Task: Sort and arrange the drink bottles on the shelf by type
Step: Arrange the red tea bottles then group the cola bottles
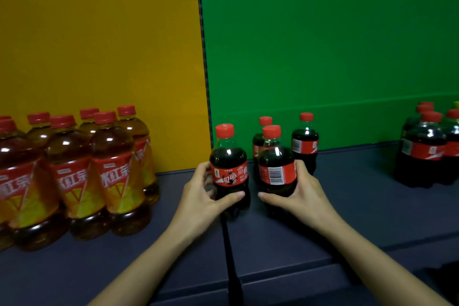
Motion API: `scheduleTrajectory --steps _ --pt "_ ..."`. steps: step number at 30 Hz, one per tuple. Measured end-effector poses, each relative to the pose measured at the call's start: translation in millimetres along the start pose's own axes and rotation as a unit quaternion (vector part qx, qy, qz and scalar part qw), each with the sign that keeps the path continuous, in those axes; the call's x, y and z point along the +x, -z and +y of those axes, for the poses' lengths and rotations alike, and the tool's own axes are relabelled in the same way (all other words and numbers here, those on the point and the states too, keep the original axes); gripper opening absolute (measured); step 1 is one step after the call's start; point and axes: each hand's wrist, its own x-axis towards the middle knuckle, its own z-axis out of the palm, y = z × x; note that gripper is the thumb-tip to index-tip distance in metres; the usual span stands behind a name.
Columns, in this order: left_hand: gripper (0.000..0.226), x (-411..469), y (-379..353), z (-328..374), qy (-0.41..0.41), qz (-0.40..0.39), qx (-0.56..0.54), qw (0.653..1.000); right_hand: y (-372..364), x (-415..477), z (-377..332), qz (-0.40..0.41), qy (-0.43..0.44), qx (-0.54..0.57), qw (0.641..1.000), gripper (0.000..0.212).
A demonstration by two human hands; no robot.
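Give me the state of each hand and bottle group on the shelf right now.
Left hand: gripping left cola, upright on shelf.
Right hand: gripping right cola, upright, barcode facing camera.
Back colas: two, upright, capped, untouched.
Far-right colas: upright, clustered by green panel.
Tea bottles: upright, capped, grouped by yellow panel.

dim, even light | small white glare spots on tea bottles [74, 169] | soft blur overall | wide-angle bending at edges | dark shelf [360, 206]
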Motion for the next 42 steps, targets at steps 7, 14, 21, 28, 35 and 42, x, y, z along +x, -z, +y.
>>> scheduleTrajectory --steps 7,14,21,28,35,42 --pt "0.073 19 -61 11 0.017 -0.016 -0.020 1.000 60 6 35 0.006 -0.038 -0.017 0.999 0.069" --pt "0.065 29 -103 4 0.038 -0.018 0.019 0.999 83 11 69 -0.015 -0.046 0.014 0.999 0.068" --pt "0.068 34 -115 1 0.027 0.029 0.132 0.990 91 22 87 -0.167 -0.024 0.039 0.985 0.076" --pt "0.073 39 -128 -5 0.055 0.065 0.165 0.983 94 33 93 -0.192 -0.016 0.012 0.981 0.068" --pt "0.053 36 -122 -3 0.079 0.010 0.047 0.996 91 33 97 -0.149 0.000 0.000 0.989 0.054" --pt "0.056 37 -121 -5 0.062 0.034 0.054 0.996 92 32 102 -0.172 0.000 0.044 0.984 0.050"
